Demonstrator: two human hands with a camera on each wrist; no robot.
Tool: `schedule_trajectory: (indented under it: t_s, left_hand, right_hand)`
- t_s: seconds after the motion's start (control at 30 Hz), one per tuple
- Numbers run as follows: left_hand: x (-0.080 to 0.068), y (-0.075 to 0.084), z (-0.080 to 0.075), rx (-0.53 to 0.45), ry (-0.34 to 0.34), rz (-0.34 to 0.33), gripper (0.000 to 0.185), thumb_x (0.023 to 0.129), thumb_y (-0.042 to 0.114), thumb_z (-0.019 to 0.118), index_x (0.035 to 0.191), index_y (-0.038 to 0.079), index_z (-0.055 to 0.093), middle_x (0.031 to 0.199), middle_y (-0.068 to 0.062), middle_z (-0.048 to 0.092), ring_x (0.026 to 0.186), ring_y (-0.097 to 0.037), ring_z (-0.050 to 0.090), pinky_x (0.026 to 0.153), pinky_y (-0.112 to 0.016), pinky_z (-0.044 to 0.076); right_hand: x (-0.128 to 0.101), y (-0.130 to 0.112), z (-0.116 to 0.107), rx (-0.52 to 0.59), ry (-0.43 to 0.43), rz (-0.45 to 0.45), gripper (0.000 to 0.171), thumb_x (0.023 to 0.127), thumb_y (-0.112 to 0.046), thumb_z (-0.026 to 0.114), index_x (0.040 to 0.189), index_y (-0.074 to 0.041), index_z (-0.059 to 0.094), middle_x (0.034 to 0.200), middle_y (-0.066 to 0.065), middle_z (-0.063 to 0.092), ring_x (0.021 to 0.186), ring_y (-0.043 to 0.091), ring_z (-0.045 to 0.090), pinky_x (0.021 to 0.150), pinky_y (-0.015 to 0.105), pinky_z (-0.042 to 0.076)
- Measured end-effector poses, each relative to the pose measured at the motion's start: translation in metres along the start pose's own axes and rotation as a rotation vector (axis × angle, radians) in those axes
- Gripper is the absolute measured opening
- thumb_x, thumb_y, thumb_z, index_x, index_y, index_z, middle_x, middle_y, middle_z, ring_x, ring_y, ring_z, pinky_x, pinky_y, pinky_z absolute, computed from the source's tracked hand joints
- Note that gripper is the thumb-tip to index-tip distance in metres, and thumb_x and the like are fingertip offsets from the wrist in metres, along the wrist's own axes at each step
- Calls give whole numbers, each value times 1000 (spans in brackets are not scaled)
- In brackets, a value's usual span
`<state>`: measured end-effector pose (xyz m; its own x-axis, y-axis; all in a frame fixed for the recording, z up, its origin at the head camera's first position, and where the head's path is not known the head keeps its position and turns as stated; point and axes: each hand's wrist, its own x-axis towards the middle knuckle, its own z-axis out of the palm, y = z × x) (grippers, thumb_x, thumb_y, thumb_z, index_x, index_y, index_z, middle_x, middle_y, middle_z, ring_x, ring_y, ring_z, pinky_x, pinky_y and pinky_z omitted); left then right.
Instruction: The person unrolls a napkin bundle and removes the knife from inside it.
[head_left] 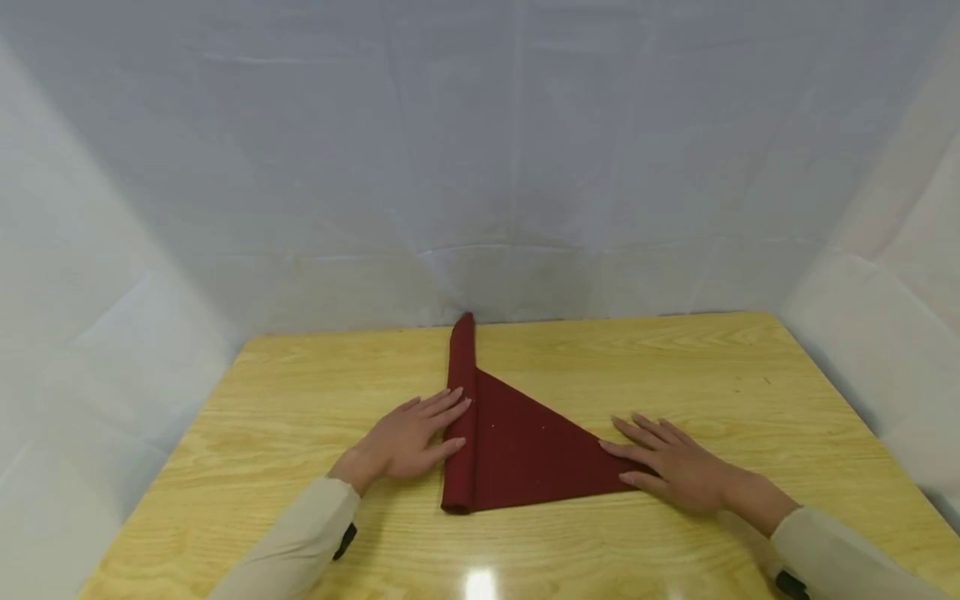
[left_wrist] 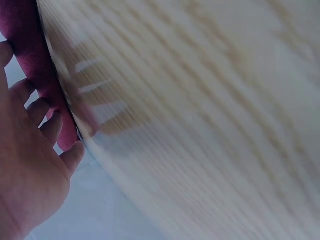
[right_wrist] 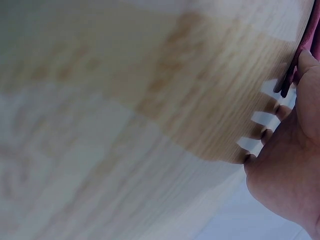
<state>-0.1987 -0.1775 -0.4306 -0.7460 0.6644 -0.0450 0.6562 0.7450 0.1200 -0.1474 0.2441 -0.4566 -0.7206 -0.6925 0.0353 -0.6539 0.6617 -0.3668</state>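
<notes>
A dark red cloth napkin (head_left: 517, 446) lies on a wooden table (head_left: 675, 367), about the middle of its width. It is folded into a flat triangle, and its left edge is rolled into a long narrow tube (head_left: 461, 400) that runs from the near side toward the far edge of the table.

The napkin looks soft, light and limp; judging by the crisp fold and the even roll, it holds a crease but would slump if lifted by one corner. It should not slip much on the glossy wood when pressed flat. The roll is best kept in hand along its length with flat fingers, and the loose point pinned at its tip.

The left hand (head_left: 408, 437) rests just left of the napkin, fingers straight and spread, their tips against the rolled edge; it grips nothing. The left wrist view shows those fingers (left_wrist: 47, 120) lying along the red roll (left_wrist: 35, 60). The right hand (head_left: 671, 467) lies flat at the napkin's right point, fingers extended, pressing the tip down without curling round it.
</notes>
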Motion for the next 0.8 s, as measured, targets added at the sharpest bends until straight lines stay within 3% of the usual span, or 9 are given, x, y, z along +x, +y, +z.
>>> schedule_trajectory:
  t_s: [0.27,0.4,0.8]
  left_hand:
    - [2,3,1,21,36,-11,63,101,57,25,153,21,25,157,-2,20,143,-19,17,114,-43,18]
    - [7,10,-2,33,48,19,61,101,55,27,151,21,30,156,-3,23,143,-20,17,113,-44,18]
    - [24,30,-6,82,-8,64,61,100,56,31,149,19,37,155,-3,26,143,-21,17,114,-44,15]
  right_hand:
    - [0,0,-1,4,-4,9,48,102,-35,44,147,-18,41,154,17,23,139,45,17,105,65,15]
    - [0,0,-1,3,-6,13,48,102,-35,44,147,-19,41,154,17,23,139,44,16,105,65,15]
    - [1,1,-1,-19,-12,4,48,102,-35,44,147,-17,41,154,16,23,139,44,17,106,64,16]
